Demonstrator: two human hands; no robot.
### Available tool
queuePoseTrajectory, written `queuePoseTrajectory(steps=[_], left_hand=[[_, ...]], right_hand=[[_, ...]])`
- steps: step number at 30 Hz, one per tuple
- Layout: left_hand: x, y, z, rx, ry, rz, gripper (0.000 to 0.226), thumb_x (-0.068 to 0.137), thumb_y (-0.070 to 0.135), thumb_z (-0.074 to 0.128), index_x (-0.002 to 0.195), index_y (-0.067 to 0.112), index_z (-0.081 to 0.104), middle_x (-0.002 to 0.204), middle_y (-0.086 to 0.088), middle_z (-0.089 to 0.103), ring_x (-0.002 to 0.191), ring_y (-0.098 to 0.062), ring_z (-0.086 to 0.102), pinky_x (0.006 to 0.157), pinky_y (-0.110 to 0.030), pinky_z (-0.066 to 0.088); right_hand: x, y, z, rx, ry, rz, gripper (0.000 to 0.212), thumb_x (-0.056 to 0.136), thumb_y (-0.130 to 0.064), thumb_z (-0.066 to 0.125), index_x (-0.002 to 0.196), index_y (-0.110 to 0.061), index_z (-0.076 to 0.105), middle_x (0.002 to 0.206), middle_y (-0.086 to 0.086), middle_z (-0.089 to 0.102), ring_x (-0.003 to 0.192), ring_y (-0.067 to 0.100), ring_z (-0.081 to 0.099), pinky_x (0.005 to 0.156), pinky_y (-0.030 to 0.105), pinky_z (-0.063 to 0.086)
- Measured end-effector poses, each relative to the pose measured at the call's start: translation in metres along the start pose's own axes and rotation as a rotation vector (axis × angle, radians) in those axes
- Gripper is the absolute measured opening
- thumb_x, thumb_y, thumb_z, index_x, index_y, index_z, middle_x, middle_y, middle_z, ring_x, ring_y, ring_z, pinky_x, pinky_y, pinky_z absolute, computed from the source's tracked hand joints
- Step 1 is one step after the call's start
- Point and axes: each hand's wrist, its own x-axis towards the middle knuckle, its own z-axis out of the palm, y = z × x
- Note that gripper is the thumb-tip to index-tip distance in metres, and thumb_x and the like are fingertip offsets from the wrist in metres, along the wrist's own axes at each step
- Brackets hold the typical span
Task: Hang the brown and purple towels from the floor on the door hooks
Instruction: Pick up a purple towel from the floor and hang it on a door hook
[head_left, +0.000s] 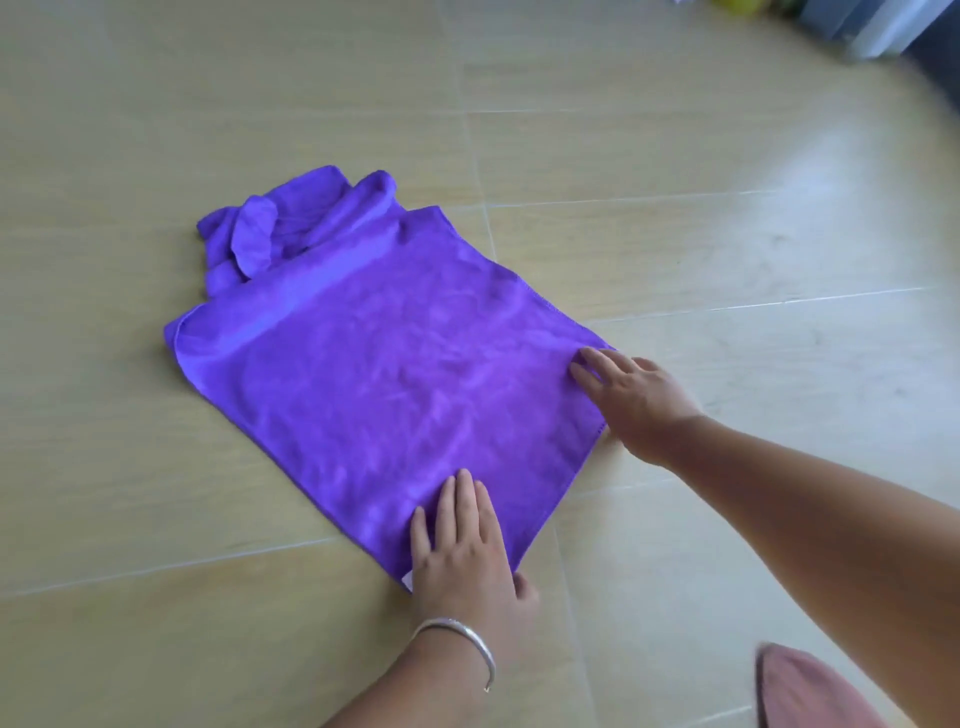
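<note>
Purple, plush microfibre: the purple towel lies on the floor, its near part spread flat, its far end bunched in soft folds. The left hand and right hand, apart, press flat-fingered on its near edge. The left wrist wears a silver bangle. The tiles are smooth beige.

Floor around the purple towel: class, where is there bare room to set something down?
Bare tile lies beyond and right of the purple towel, and left of it. The near edge is crowded: the left hand and right hand rest there.
</note>
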Motion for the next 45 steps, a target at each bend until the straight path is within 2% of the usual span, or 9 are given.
queuePoseTrajectory(steps=[3, 5, 7, 11, 17, 23, 28, 38, 45], left_hand=[[0.010, -0.019, 0.005, 0.093, 0.093, 0.173, 0.082, 0.044, 0.032, 0.074, 0.120, 0.000, 0.066, 0.128, -0.014, 0.062, 0.114, -0.028, 0.061, 0.079, -0.048, 0.053], [0.012, -0.029, -0.001, 0.182, 0.209, 0.243, 0.053, 0.060, 0.019, 0.058, 0.108, 0.001, 0.072, 0.114, -0.011, 0.068, 0.097, -0.026, 0.067, 0.057, -0.041, 0.055], [0.009, -0.036, -0.016, 0.191, 0.200, 0.239, 0.051, 0.071, 0.010, 0.034, 0.104, 0.006, 0.072, 0.103, -0.007, 0.068, 0.083, -0.026, 0.067, 0.044, -0.035, 0.052], [-0.022, -0.078, -0.041, 0.230, -0.043, 0.116, 0.042, 0.092, 0.007, 0.034, 0.129, 0.025, 0.041, 0.121, -0.001, 0.050, 0.111, -0.025, 0.056, 0.076, -0.037, 0.050], [-0.142, -0.143, -0.090, 0.144, -0.199, -0.010, 0.045, 0.079, 0.011, 0.046, 0.120, 0.029, 0.046, 0.111, 0.007, 0.060, 0.109, -0.020, 0.056, 0.078, -0.032, 0.044], [-0.271, -0.176, -0.154, 0.244, -0.416, -0.102, 0.032, 0.084, 0.014, 0.043, 0.112, 0.027, 0.054, 0.116, 0.006, 0.058, 0.114, -0.019, 0.056, 0.084, -0.033, 0.046], [-0.324, -0.185, -0.228, 0.385, -0.487, -0.142, 0.034, 0.083, 0.011, 0.041, 0.108, 0.027, 0.059, 0.112, 0.006, 0.062, 0.113, -0.018, 0.055, 0.085, -0.031, 0.040], [-0.256, -0.201, -0.468, 0.303, -0.108, -0.247, 0.021, 0.076, 0.006, 0.043, 0.078, 0.027, 0.044, 0.096, 0.004, 0.067, 0.095, -0.022, 0.064, 0.064, -0.027, 0.037], [-0.216, -0.183, -0.638, 0.243, 0.285, -0.193, 0.020, 0.080, 0.008, 0.045, 0.088, 0.025, 0.050, 0.087, 0.003, 0.062, 0.073, -0.025, 0.053, 0.061, -0.028, 0.035]], right_hand=[[0.014, 0.005, 0.006, 0.011, 0.027, -0.033, 0.062, 0.092, -0.009, 0.043, 0.149, -0.015, 0.020, 0.152, 0.004, 0.022, 0.128, 0.025, 0.037, 0.092, 0.034, 0.046], [0.008, 0.008, 0.010, -0.002, 0.058, -0.040, 0.052, 0.093, -0.009, 0.038, 0.144, -0.015, 0.029, 0.145, 0.004, 0.034, 0.113, 0.027, 0.047, 0.084, 0.035, 0.044], [-0.011, 0.008, 0.010, 0.009, 0.092, -0.047, 0.042, 0.091, -0.008, 0.039, 0.131, -0.016, 0.048, 0.127, 0.004, 0.052, 0.099, 0.027, 0.056, 0.075, 0.034, 0.039], [-0.065, -0.025, -0.014, 0.025, 0.060, -0.087, 0.019, 0.075, -0.004, 0.055, 0.079, -0.018, 0.067, 0.071, 0.000, 0.066, 0.076, 0.026, 0.060, 0.066, 0.031, 0.033], [-0.169, -0.102, -0.077, 0.168, -0.214, -0.207, 0.028, 0.077, -0.010, 0.043, 0.090, -0.021, 0.065, 0.085, 0.001, 0.069, 0.096, 0.025, 0.054, 0.087, 0.031, 0.035], [-0.280, -0.164, -0.167, 0.373, -0.428, -0.258, 0.031, 0.081, -0.010, 0.040, 0.100, -0.013, 0.064, 0.102, 0.010, 0.066, 0.095, 0.033, 0.060, 0.067, 0.033, 0.034], [-0.315, -0.169, -0.248, 0.456, -0.452, -0.169, 0.022, 0.076, -0.007, 0.041, 0.084, -0.023, 0.054, 0.098, 0.003, 0.065, 0.088, 0.030, 0.062, 0.062, 0.031, 0.030], [-0.201, -0.059, -0.471, 0.297, -0.023, 0.063, 0.028, 0.074, -0.007, 0.042, 0.087, -0.021, 0.063, 0.090, -0.002, 0.069, 0.083, 0.026, 0.063, 0.064, 0.028, 0.030], [-0.164, 0.029, -0.622, 0.305, 0.278, 0.215, 0.033, 0.073, -0.010, 0.045, 0.092, -0.025, 0.067, 0.092, 0.001, 0.069, 0.086, 0.030, 0.063, 0.064, 0.027, 0.038]])
